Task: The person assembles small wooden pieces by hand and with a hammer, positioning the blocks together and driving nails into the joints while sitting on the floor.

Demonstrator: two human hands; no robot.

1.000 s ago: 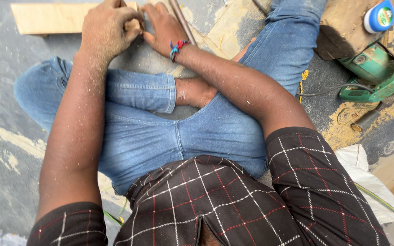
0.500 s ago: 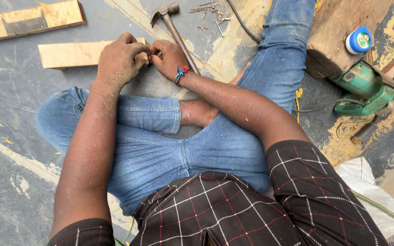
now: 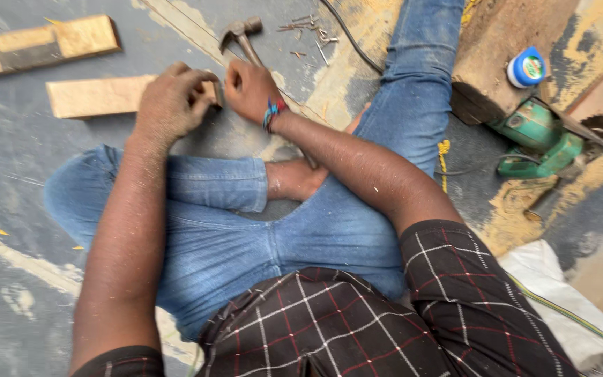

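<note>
The pale wooden block (image 3: pixel 99 95) lay flat on the grey floor (image 3: pixel 15 160), its near end under the two hands. The left hand (image 3: pixel 170 103) was curled closed over that end, fingers bent down onto the wood. The right hand (image 3: pixel 251 89), wearing a beaded wristband (image 3: pixel 271 114), was pinched shut just beside it; what it pinched could not be made out. Just beyond the right hand lay a claw hammer (image 3: pixel 242 36), with scattered nails (image 3: pixel 308 31) farther out. A second block (image 3: pixel 40 47) lay beyond the left hand, and a green circular saw (image 3: pixel 542 136) sat well off to the right.
</note>
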